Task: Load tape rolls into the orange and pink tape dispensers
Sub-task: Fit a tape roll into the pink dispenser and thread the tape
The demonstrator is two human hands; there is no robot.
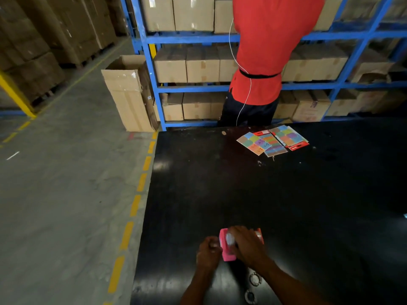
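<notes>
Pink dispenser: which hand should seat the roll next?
Probably right. The right hand already covers the pink dispenser from above at the roll, while the left hand steadies its side.

We see a black table [286,205] with a grey concrete floor [66,194] and dashed yellow line [134,205] to its left, and blue shelving [198,38] stacked with cardboard boxes [202,64] beyond.

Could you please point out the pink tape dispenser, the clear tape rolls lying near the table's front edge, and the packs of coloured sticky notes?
pink tape dispenser [226,254]: head view, lower pink body.
clear tape rolls [255,278]: head view, upper roll's ring.
sticky note packs [273,142]: head view, middle pack.
</notes>
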